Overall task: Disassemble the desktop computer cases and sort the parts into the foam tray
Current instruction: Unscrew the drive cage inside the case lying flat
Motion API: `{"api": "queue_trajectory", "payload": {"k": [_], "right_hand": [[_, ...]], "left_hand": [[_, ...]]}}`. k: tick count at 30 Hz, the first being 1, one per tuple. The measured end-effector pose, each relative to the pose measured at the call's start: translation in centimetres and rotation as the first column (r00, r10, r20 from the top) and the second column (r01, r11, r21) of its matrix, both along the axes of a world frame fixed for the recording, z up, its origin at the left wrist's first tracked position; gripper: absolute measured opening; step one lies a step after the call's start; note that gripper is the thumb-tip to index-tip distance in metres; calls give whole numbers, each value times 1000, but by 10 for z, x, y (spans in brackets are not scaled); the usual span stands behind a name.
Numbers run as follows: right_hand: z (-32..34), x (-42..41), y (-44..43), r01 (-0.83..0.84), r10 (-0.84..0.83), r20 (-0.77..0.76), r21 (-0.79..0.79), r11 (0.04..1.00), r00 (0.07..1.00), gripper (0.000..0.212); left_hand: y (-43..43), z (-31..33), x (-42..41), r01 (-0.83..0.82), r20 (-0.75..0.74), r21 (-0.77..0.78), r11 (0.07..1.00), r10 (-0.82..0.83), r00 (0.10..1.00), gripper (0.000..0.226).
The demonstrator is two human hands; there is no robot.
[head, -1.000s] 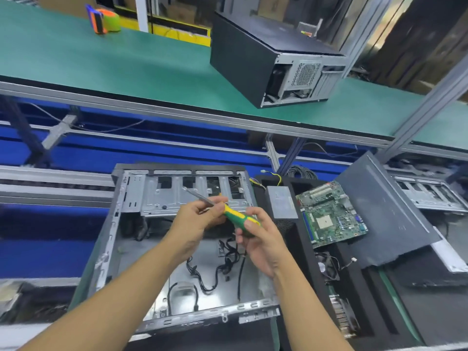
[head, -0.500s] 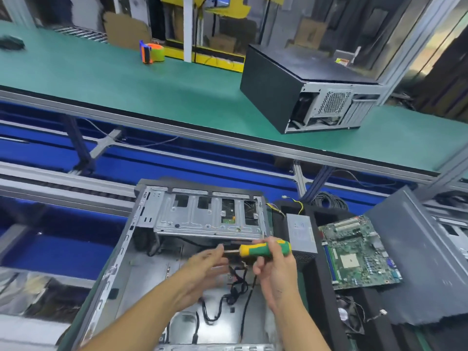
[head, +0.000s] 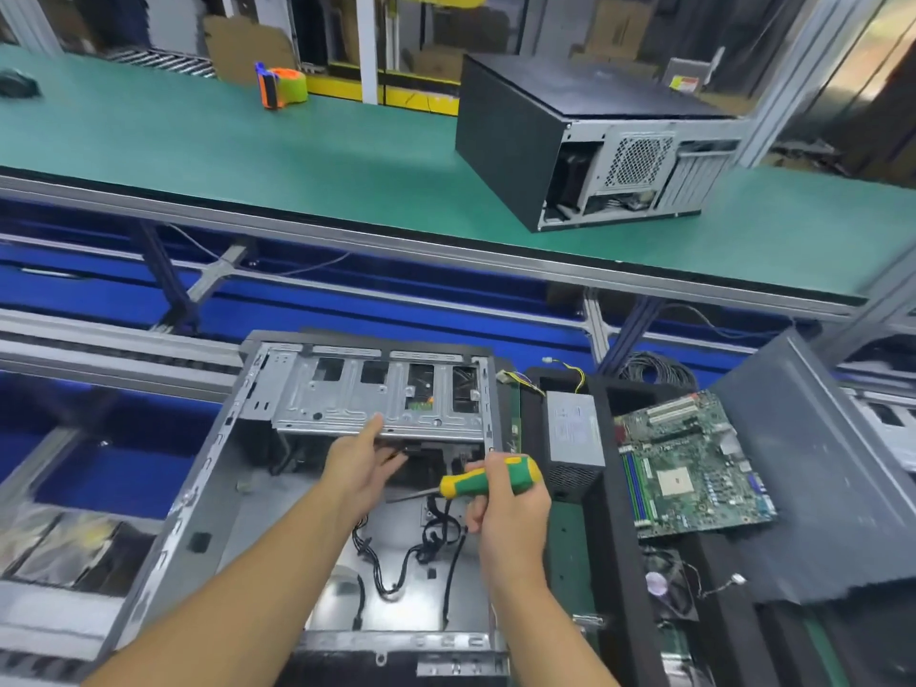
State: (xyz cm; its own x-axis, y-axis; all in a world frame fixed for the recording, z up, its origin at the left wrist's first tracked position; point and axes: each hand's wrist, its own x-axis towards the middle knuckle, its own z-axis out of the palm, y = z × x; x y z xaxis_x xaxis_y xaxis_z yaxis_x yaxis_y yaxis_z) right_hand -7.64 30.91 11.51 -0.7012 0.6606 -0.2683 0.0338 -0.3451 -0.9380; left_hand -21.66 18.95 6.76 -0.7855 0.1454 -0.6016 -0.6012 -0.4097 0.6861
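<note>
An open desktop case (head: 218,493) lies flat before me, with loose black cables (head: 396,562) on its floor and a silver drive cage (head: 367,394) at its far end. My left hand (head: 359,463) reaches in under the cage's front edge, fingers extended and touching the metal. My right hand (head: 505,513) grips a green and yellow screwdriver (head: 488,480), its shaft pointing left toward the left hand. To the right, the black foam tray (head: 619,562) holds a power supply (head: 575,431), a motherboard (head: 694,463) and a fan (head: 666,585).
A grey side panel (head: 813,478) leans over the tray's right side. A second closed case (head: 585,141) stands on the green conveyor (head: 248,156) beyond, with a tape dispenser (head: 280,86) far left. Blue rails run between conveyor and bench. Another chassis (head: 887,419) lies far right.
My view has tilted up and closer. My left hand let go of the screwdriver shaft and moved forward to the drive cage's edge. The right hand keeps the screwdriver, now level.
</note>
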Motion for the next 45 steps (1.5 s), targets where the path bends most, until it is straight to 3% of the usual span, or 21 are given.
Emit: {"api": "queue_trajectory", "payload": {"k": [9,14,16,18,20,22,25,28,30,35,39,45], "right_hand": [[-5,27,-19,56,-61,63,76,996,996,13],[-2,29,-10,124,-123,-12,55,991,992,35],[5,22,-2,153,-151,-40,81,985,988,39],[14,11,7,156,-150,-45,171,973,988,37],[24,-2,13,137,-129,-45,286,948,991,33],[35,-15,15,106,-88,-64,378,920,994,26],[49,-34,12,62,-25,-81,493,868,996,25],[55,-50,7,-9,47,-48,602,799,998,26],[59,-62,8,-80,112,-4,680,729,994,26],[72,-93,20,-185,195,83,786,591,977,24],[73,-108,24,-242,224,139,798,552,965,25],[68,-111,24,-290,225,195,784,549,955,25]], "left_hand": [[-3,4,17,92,-10,8,996,-92,996,17],[-1,5,23,101,-20,4,995,-101,995,21],[-1,10,26,130,-5,-53,990,-131,991,25],[-8,17,29,287,32,-250,925,-288,957,42],[-19,25,32,474,46,-480,738,-519,854,63],[-27,31,33,471,-83,-669,575,-688,721,65],[-33,40,23,83,-372,-889,450,-817,441,40],[-33,41,-1,-217,-417,-903,372,-879,232,12],[-28,31,-18,-228,-351,-924,307,-918,187,29],[-19,18,-45,-151,-234,-966,209,-956,176,45],[-18,16,-48,-160,-285,-954,253,-931,227,42],[-16,27,-51,-37,-295,-954,297,-914,278,43]]}}
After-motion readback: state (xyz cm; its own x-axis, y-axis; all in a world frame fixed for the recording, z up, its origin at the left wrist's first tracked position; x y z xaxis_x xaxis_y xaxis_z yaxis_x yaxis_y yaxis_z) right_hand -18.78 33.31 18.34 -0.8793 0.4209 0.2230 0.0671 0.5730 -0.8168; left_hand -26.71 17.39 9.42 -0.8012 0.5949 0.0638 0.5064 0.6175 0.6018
